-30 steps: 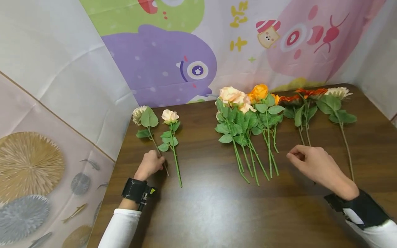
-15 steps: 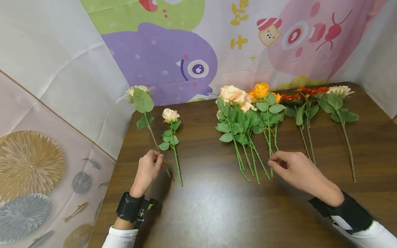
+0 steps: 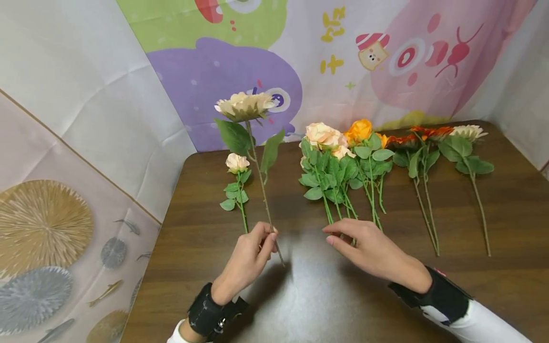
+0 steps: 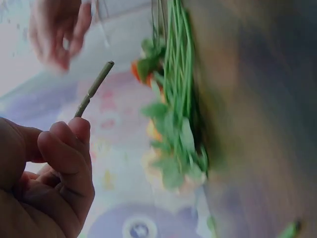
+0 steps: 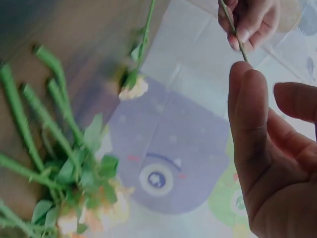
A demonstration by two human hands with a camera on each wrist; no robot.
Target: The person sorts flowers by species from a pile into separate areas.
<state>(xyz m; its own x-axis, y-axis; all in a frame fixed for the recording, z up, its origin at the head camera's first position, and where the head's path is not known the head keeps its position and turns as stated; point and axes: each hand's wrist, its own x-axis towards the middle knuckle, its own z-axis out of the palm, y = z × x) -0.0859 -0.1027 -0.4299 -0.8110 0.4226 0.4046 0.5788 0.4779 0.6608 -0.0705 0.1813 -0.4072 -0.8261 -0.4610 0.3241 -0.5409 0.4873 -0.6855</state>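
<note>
My left hand (image 3: 246, 259) pinches a long-stemmed cream daisy-like flower (image 3: 244, 105) low on its thin brown stem, so the bloom stands up above the table. In the left wrist view the cut end of the stem (image 4: 99, 82) pokes out past the fingertips. Further right, my right hand (image 3: 373, 247) has its thumb and fingers apart with nothing between them. It overlaps the lower stems of the peach roses (image 3: 326, 136) in the head view. The right wrist view shows its fingers (image 5: 250, 99) relaxed, with the flower's stem just beyond them.
A single pale peach rose (image 3: 237, 163) lies on the brown table (image 3: 206, 286) behind the left hand. Orange roses (image 3: 359, 129), rust-red flowers (image 3: 429, 132) and another cream daisy-like flower (image 3: 468, 132) lie along the back right. A cartoon-printed cloth (image 3: 231, 71) hangs behind the table.
The left hand has lifted the cream daisy-like flower from the table's left side and carried it right, turning it more upright. The right hand has moved left, from the rust-red flowers to the peach roses.
</note>
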